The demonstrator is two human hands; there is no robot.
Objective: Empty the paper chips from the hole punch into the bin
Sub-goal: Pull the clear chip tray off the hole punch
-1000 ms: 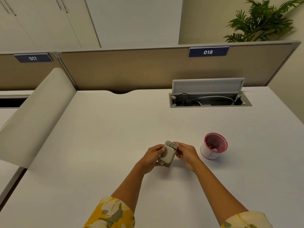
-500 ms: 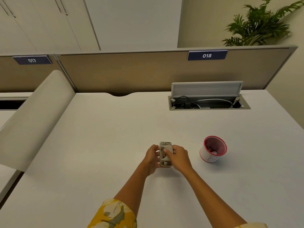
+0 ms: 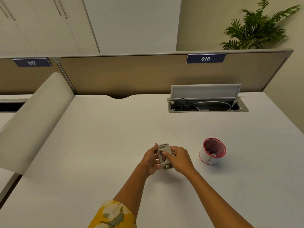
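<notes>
A small grey hole punch [image 3: 164, 156] is held just above the white desk [image 3: 98, 137], near its front middle. My left hand [image 3: 150, 159] grips its left side and back. My right hand [image 3: 178, 157] wraps its right side, thumb across the top. To the right stands the bin [image 3: 212, 152], a small red-rimmed cup with a white label marked "B". It is upright, with paper bits inside. The punch is a hand's width left of the bin, apart from it.
An open cable tray [image 3: 207, 105] with raised lid sits in the desk at the back right. A beige divider panel [image 3: 148, 73] runs along the back, a curved side screen [image 3: 32, 119] along the left. A plant [image 3: 256, 28] stands behind the divider.
The punch has been turned from tilted to roughly upright between both hands, and my right hand has closed further over it. The view has tipped slightly downward.
</notes>
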